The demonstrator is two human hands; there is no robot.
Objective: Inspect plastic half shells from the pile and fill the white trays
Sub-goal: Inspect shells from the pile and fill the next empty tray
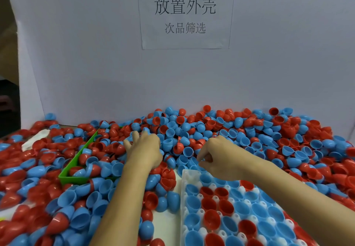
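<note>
Left grip (143,147) spread on pile (192,130), right grip (213,157) curled over white tray (185,197).

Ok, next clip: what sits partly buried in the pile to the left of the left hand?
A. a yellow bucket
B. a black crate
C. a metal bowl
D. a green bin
D: a green bin with a straight rim pokes out of the red and blue half shells, left of the left hand.

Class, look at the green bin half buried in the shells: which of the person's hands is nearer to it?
Left. The left hand is spread on the pile just right of the green bin; the right hand is farther right, at the white tray's far end.
</note>
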